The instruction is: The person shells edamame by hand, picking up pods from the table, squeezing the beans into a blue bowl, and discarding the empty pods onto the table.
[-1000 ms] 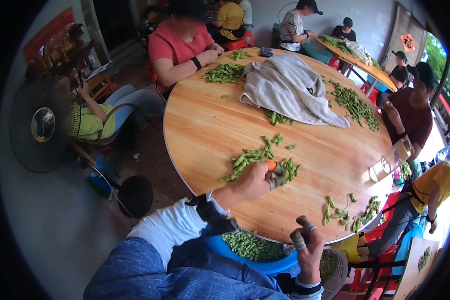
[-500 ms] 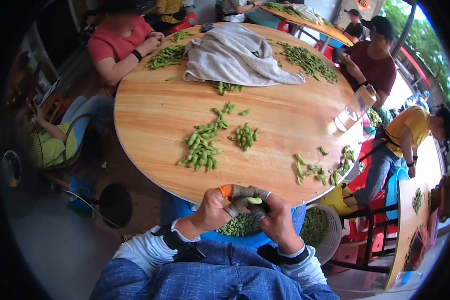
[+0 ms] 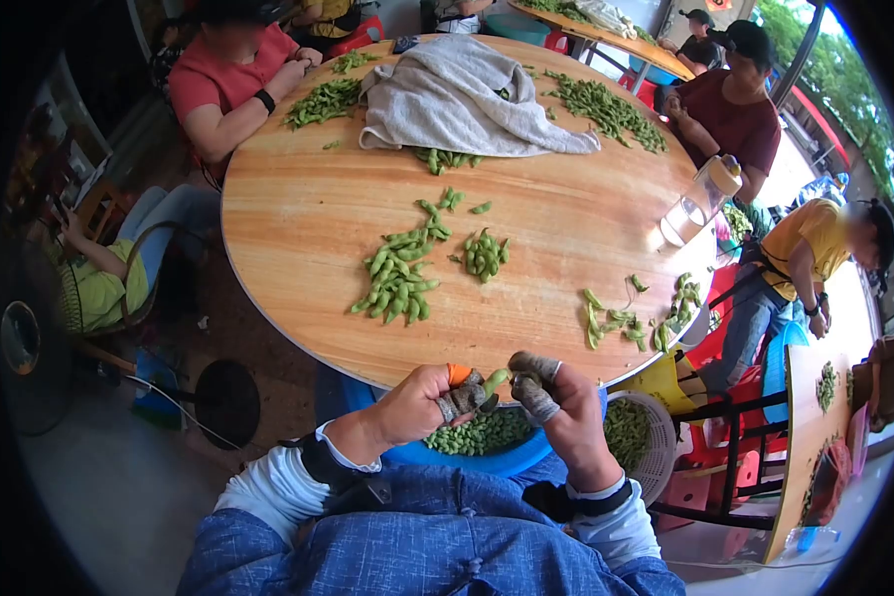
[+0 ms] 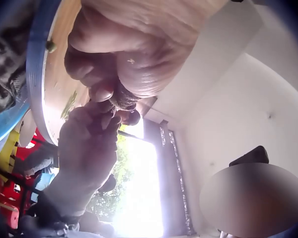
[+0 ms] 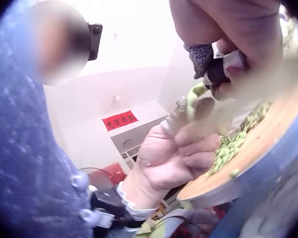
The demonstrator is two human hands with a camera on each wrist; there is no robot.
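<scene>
In the head view, my left hand pinches a green pod between wrapped fingertips, above the table's near edge. My right hand, with wrapped thumb and finger, is at the pod's other end. The right wrist view has the pod between the left hand and the right fingers, its upper end meeting them. Both hands meet in the left wrist view, where the pod is hard to make out. Below them a blue basin contains shelled beans.
On the round table lie a pod heap, a smaller pile, a grey cloth, scattered pods and a clear bottle. A white basket stands right of the basin. People sit around.
Since one second ago, my left hand has come back from the small pod pile to my right hand. Over the last half second, the hands have separated slightly and the pod shows more upright.
</scene>
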